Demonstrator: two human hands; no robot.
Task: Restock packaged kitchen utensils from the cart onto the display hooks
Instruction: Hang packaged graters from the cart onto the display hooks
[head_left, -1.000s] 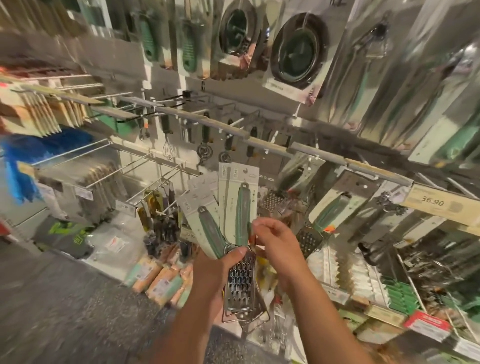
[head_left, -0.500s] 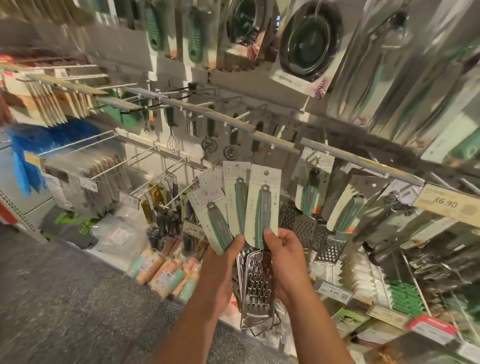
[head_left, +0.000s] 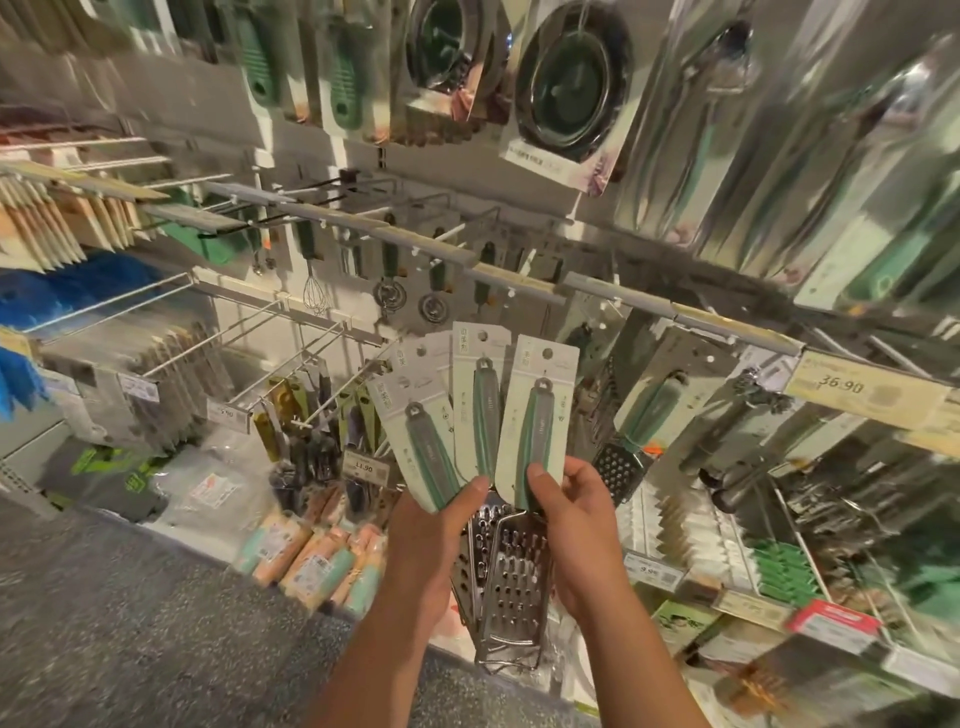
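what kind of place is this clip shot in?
Most likely a retail store's kitchenware aisle. Rows of display hooks carry packaged utensils, price tags sit on the rails, and both hands, left and right, hold carded graters fanned out before the rack.

Pale mint cards (head_left: 535, 415) carry the graters, each with a grey handle edged in green (head_left: 530, 441). Below, the silver blades (head_left: 511, 577) show rows of dark punched holes. At right, a cream price tag (head_left: 857, 387) bears dark digits. Far left, bright blue bristles (head_left: 62, 291). At the bottom left, the speckled grey floor (head_left: 130, 623), with peach and mint rolls (head_left: 317, 564) beside it. Lower right, a red label (head_left: 831, 623).
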